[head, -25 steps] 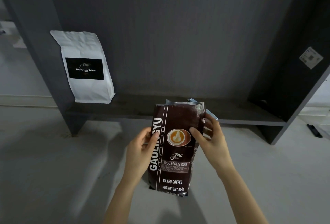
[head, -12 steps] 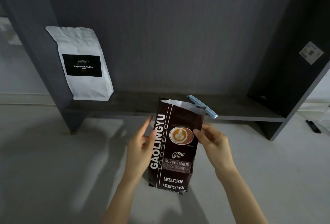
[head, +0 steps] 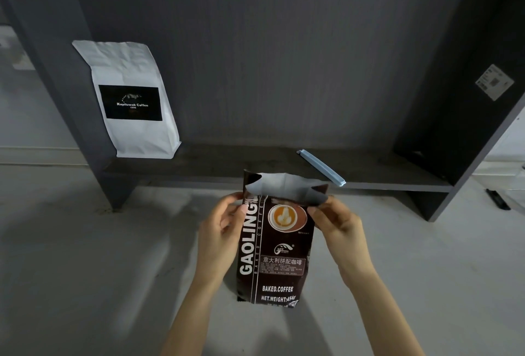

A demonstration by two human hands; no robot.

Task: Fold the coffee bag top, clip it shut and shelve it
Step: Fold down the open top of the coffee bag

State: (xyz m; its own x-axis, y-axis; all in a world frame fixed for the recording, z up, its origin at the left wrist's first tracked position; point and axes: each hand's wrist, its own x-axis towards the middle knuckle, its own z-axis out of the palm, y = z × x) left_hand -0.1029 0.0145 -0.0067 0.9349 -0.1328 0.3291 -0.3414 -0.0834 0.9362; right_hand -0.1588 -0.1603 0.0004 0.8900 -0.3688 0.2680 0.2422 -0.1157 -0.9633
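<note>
A dark brown coffee bag [head: 277, 253] stands upright on the pale floor in front of a low dark shelf [head: 227, 169]. Its top flap is bent forward and shows the silver inside. My left hand [head: 220, 230] pinches the bag's upper left edge. My right hand [head: 339, 226] pinches the upper right corner of the flap. A light blue bag clip [head: 321, 167] lies on the shelf board just behind the bag, near the front edge, with no hand on it.
A white coffee bag [head: 130, 100] with a black label stands at the left end of the shelf against the side panel. The shelf's right side panel [head: 466, 117] carries a small sticker. A dark object [head: 498, 199] lies on the floor at the far right.
Both hands have moved up to the bag's top corners and the top has been folded forward, baring the silver lining. The blue clip, earlier partly hidden behind the bag, shows fully on the shelf.
</note>
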